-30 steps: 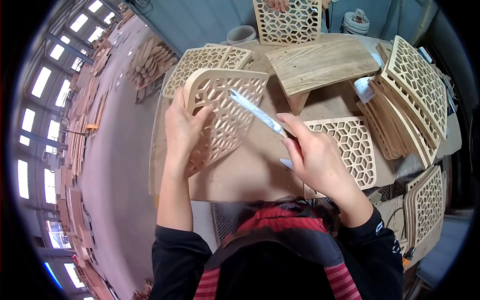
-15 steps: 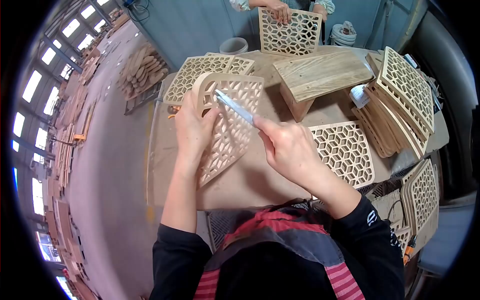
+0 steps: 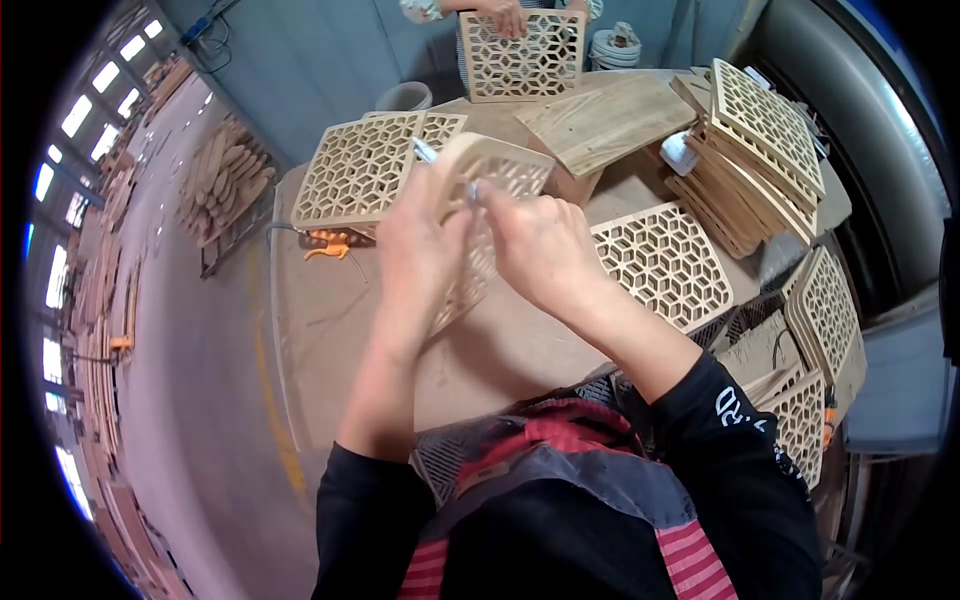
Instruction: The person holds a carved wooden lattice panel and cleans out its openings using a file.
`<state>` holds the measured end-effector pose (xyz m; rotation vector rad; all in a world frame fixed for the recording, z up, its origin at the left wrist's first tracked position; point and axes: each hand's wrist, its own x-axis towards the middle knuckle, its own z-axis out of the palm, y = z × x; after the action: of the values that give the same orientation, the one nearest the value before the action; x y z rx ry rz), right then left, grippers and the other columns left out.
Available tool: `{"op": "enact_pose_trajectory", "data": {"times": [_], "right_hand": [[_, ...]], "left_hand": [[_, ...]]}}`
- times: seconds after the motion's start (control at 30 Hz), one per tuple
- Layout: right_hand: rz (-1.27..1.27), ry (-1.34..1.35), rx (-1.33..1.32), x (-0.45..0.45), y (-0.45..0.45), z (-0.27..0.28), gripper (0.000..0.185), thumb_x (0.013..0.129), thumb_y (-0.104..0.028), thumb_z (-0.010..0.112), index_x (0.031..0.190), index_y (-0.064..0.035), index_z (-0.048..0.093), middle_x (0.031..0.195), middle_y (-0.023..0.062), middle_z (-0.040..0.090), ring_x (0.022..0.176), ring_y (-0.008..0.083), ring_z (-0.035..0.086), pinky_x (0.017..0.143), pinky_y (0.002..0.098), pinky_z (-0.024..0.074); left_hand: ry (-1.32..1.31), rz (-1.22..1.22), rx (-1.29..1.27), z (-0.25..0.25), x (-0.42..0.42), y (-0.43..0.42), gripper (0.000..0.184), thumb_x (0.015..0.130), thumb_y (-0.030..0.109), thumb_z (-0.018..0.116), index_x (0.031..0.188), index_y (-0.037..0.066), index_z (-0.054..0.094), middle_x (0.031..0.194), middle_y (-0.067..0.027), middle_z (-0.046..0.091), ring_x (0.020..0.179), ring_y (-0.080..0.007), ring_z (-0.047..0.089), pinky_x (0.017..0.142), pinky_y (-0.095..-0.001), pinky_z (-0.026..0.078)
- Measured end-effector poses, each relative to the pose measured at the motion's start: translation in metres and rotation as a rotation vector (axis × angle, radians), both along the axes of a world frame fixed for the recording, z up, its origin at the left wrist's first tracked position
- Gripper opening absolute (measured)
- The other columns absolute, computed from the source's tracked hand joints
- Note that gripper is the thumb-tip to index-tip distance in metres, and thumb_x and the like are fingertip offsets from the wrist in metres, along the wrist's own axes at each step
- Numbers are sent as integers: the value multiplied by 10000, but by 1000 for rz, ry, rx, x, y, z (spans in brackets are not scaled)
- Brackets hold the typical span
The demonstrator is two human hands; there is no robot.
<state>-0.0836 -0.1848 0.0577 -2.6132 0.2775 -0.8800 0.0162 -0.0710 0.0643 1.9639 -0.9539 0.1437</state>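
Note:
A pale wooden lattice panel [image 3: 512, 172] with a curved end is held up on edge above the table. My left hand [image 3: 412, 245] is closed around its near curved edge. My right hand [image 3: 545, 245] is closed on a narrow, flat, grey-white file-like tool [image 3: 424, 150]. The tool runs through an opening in the panel, its tip sticking out beyond the curved edge. Fingers and panel hide most of its length. Another lattice panel [image 3: 665, 265] lies flat just right of my right hand.
More lattice panels [image 3: 365, 165] lie at the table's left, beside an orange-handled tool [image 3: 335, 243]. A wooden board [image 3: 620, 120] and stacked panels [image 3: 770, 130] stand right. Across the table, a person's hand [image 3: 500, 18] holds a panel upright. A bucket [image 3: 405, 97] stands behind.
The tool has gone deeper through the panel's opening, and my right hand has come close to the panel and my left hand. The panel has turned more edge-on. My view has shifted.

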Motion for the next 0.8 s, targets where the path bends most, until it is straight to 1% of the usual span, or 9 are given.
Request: {"op": "enact_pose_trajectory", "data": {"times": [0.07, 0.13, 0.23, 0.37, 0.57, 0.6, 0.67, 0.77, 0.8], "right_hand": [[12, 50, 30, -16, 8, 8, 298, 810, -58, 556, 1086, -17, 661, 661, 199, 640, 626, 367, 660, 586, 468, 534], [33, 11, 41, -23, 11, 4, 285, 814, -52, 553, 1072, -22, 669, 656, 202, 636, 621, 378, 653, 582, 473, 531], [72, 21, 59, -18, 12, 9, 279, 820, -66, 556, 1068, -13, 672, 666, 198, 646, 624, 373, 659, 589, 465, 539], [63, 13, 8, 7, 5, 1, 276, 860, -78, 549, 1100, -93, 684, 705, 211, 652, 658, 377, 659, 592, 477, 526], [160, 68, 46, -9, -9, 16, 292, 836, -62, 590, 1112, -85, 680, 676, 217, 642, 633, 393, 649, 599, 488, 527], [170, 69, 54, -10, -12, 16, 293, 832, -60, 595, 1112, -84, 680, 672, 217, 640, 629, 395, 647, 599, 488, 527], [179, 61, 16, -6, -19, 10, 287, 842, -65, 569, 1108, -80, 674, 659, 203, 642, 619, 388, 649, 599, 487, 528], [181, 7, -25, 14, -28, -3, 303, 846, -66, 527, 1118, -73, 661, 651, 188, 645, 615, 371, 656, 590, 481, 527], [205, 1, -19, 15, -34, -2, 307, 842, -62, 525, 1117, -71, 660, 651, 190, 643, 613, 372, 655, 586, 480, 525]], "left_hand": [[73, 40, 15, 5, 17, 5, 395, 756, 43, 715, 1120, 35, 563, 925, -205, 660, 877, -385, 648, 770, -429, 502], [270, 10, -92, -2, 25, 12, 404, 748, 36, 726, 1118, 30, 562, 931, -201, 663, 883, -382, 651, 772, -430, 501], [-15, 31, -94, 2, 3, 17, 411, 745, 26, 731, 1119, 31, 562, 920, -201, 663, 876, -383, 652, 765, -432, 500], [12, 43, 12, 4, -1, 13, 428, 745, 37, 744, 1129, 28, 556, 899, -185, 670, 862, -371, 659, 753, -436, 502], [87, 121, -8, 5, 0, 11, 424, 738, 71, 762, 1109, 37, 560, 931, -189, 671, 879, -369, 658, 762, -418, 506], [106, 167, 47, 7, -3, 9, 440, 732, 52, 774, 1119, 15, 568, 978, -148, 697, 893, -247, 679, 797, -347, 515], [25, 235, 36, 6, -9, -1, 455, 729, 60, 777, 1127, 14, 564, 987, -158, 697, 898, -261, 680, 800, -353, 516], [29, 220, -25, 3, -11, -12, 407, 740, 69, 757, 1097, 36, 564, 949, -196, 671, 910, -379, 656, 780, -419, 508], [48, 212, -6, 6, -11, -14, 407, 740, 68, 759, 1097, 33, 568, 955, -194, 673, 915, -369, 660, 788, -412, 508]]}}
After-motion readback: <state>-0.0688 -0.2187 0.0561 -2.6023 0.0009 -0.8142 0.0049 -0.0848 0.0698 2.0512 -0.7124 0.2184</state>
